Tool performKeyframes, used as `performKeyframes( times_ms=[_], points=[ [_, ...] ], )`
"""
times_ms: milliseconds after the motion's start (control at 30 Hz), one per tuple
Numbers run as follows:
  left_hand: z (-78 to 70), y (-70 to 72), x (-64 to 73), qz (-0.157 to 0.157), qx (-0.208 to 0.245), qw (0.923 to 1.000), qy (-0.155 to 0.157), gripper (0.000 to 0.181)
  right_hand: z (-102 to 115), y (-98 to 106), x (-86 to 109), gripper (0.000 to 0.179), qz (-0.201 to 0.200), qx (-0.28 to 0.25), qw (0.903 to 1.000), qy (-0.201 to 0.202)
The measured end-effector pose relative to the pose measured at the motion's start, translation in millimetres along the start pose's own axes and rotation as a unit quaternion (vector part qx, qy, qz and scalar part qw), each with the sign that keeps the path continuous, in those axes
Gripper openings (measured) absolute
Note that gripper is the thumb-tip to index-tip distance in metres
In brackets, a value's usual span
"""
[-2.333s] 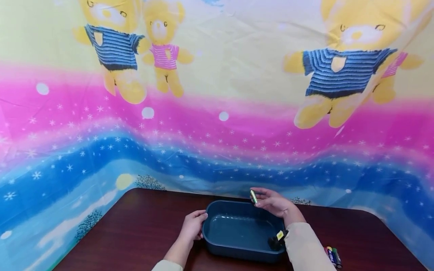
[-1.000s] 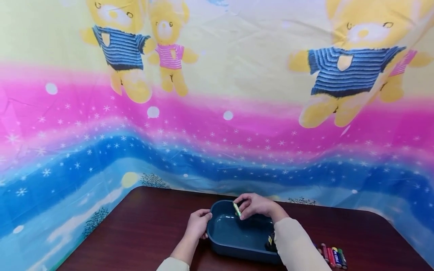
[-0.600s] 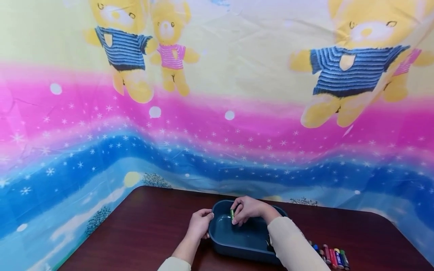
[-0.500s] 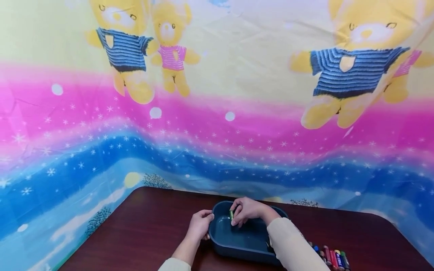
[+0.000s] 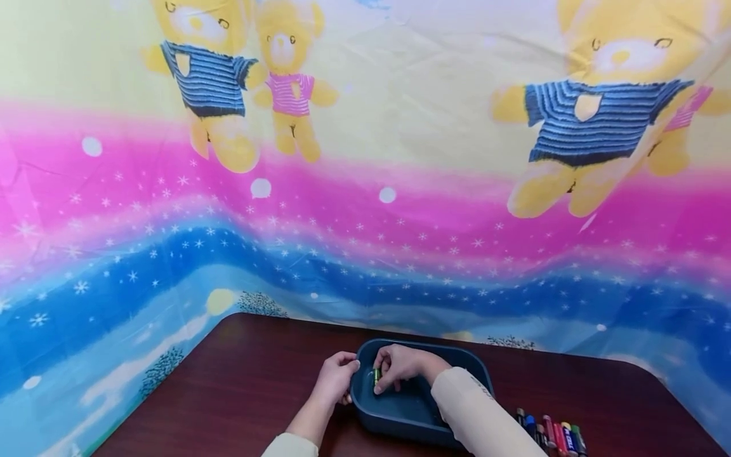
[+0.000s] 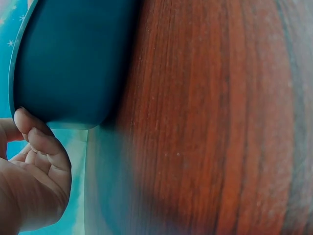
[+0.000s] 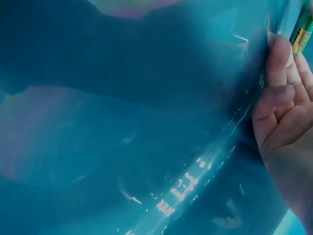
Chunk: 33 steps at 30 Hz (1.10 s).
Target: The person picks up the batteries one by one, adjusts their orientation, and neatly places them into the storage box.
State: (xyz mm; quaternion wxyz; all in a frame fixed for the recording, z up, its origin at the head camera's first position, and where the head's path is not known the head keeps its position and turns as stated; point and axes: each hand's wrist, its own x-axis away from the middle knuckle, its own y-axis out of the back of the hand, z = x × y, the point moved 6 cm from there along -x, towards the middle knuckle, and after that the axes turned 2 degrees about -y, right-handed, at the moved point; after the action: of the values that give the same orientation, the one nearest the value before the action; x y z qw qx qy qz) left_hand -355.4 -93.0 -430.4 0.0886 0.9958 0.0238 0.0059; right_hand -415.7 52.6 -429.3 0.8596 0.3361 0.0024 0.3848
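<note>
Right grip (image 5: 403, 362) on green battery (image 5: 376, 378) — partly covered, sleeve (image 5: 476, 409) hiding part of basin (image 5: 400, 428)

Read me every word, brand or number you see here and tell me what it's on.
"CELL": on the yellow-ended battery on the table; any letters before it are unclear.
Green battery in the right hand: print too blurred to read.
Right sleeve: dark marks, too small to read.
Other batteries: nothing legible.
</note>
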Motion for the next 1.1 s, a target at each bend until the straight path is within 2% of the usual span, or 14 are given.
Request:
performKeyframes(
  times_ms=[233,467,667,1100],
  points=[
    [-2.5,-0.6,-0.3,-0.002,0.005,1.0,0.0,0.024,0.9,-0.3,-2.9,0.037,-0.032,0.053,0.998,-0.012],
    [-3.9,0.9,0.0,-0.008,0.004,0.9999,-0.006,0.025,2.3,-1.5,-6.9,0.038,-0.05,0.085,0.995,-0.012],
    [-0.5,0.7,0.8,-0.004,0.02,0.9998,0.005,0.026,2.4,-3.5,-7.6,0.038,-0.051,0.102,0.9934,-0.009],
    [2.8,-1.4,-0.6,-0.012,0.018,0.9997,0.007,0.025,-3.4,-4.9,-8.6,0.041,-0.052,0.12,0.9913,-0.015]
  ],
)
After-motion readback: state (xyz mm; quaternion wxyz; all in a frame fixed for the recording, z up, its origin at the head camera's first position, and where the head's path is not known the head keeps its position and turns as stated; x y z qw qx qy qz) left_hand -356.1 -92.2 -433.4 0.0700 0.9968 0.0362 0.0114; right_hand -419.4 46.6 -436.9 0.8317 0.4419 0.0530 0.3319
